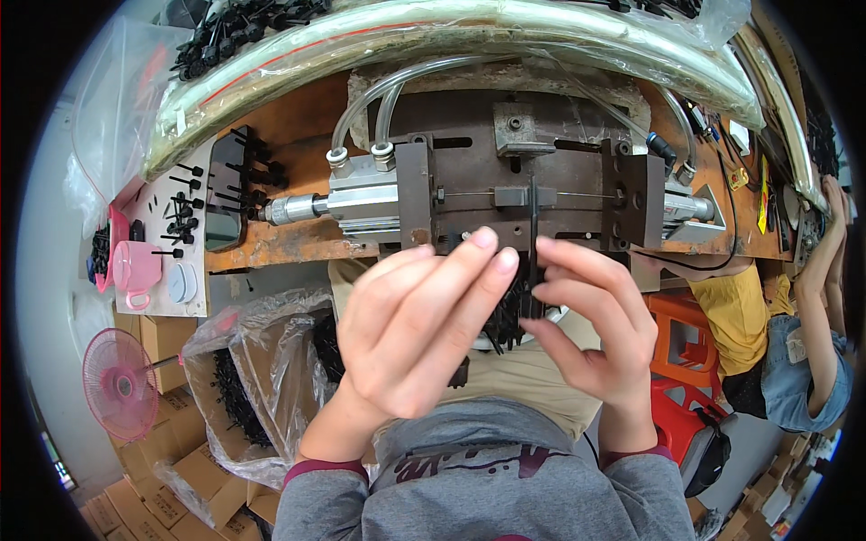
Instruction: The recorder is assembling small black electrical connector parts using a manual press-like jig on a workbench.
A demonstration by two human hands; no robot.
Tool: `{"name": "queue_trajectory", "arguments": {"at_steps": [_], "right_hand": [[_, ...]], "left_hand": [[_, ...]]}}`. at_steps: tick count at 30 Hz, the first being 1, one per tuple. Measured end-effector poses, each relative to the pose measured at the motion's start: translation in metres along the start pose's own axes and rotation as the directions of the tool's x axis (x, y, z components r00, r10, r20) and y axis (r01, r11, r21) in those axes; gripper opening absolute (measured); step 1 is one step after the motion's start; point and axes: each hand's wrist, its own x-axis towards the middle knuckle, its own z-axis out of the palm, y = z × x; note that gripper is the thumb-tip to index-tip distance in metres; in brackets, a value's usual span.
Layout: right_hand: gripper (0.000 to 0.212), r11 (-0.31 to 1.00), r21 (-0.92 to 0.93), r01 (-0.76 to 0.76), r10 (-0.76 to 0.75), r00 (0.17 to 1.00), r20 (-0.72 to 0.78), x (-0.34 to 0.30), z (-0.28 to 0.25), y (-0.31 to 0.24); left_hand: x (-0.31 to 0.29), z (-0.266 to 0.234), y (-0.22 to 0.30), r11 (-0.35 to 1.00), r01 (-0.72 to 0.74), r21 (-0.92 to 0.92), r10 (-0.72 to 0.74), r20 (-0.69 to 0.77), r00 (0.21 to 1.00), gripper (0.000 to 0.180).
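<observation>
My right hand (591,329) pinches a thin black plastic stem (533,225) near its lower end, and the stem stands out toward the fixture. My left hand (424,316) is just left of it, fingers stretched out and apart from the stem; its thumb is hidden. Beyond my hands is a dark metal fixture (478,167) with a small grey centre block (511,197), which the stem's far end overlaps in view. Thin rods reach the block from both sides. An air cylinder (363,194) sits on the left, another (690,212) on the right. Black parts (507,316) lie below my hands, partly hidden.
Clear hoses (388,117) and a long plastic-wrapped bundle (451,41) run behind the fixture. Black stems lie on a white board (180,234) beside a pink cup (137,268). At lower left are a plastic-lined box (262,388) and a pink fan (120,383). Another person (803,352) sits right.
</observation>
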Motion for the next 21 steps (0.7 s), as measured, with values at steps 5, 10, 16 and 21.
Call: {"name": "queue_trajectory", "arguments": {"at_steps": [5, 10, 16, 21], "right_hand": [[0.024, 0.92, -0.379, 0.097, -0.041, 0.987, 0.154, 0.0, 0.006, 0.017], [0.023, 0.861, -0.496, 0.113, -0.028, 0.984, 0.177, 0.005, 0.01, 0.011], [0.027, 0.868, -0.491, 0.078, 0.003, 0.987, 0.162, 0.012, 0.009, 0.011], [0.024, 0.856, -0.516, 0.038, 0.048, 0.987, 0.152, 0.01, 0.01, 0.007]], "left_hand": [[-0.003, -0.014, 0.007, 0.988, 0.1, 0.117, -0.106, 0.05, 0.993, 0.037], [-0.004, -0.012, 0.001, 0.996, 0.086, 0.028, -0.086, 0.004, 0.996, 0.034], [-0.002, -0.015, 0.001, 0.993, 0.115, -0.016, -0.114, 0.045, 0.992, 0.034], [-0.008, -0.003, -0.009, 0.999, 0.036, -0.022, -0.037, -0.026, 0.999, 0.034]]}}
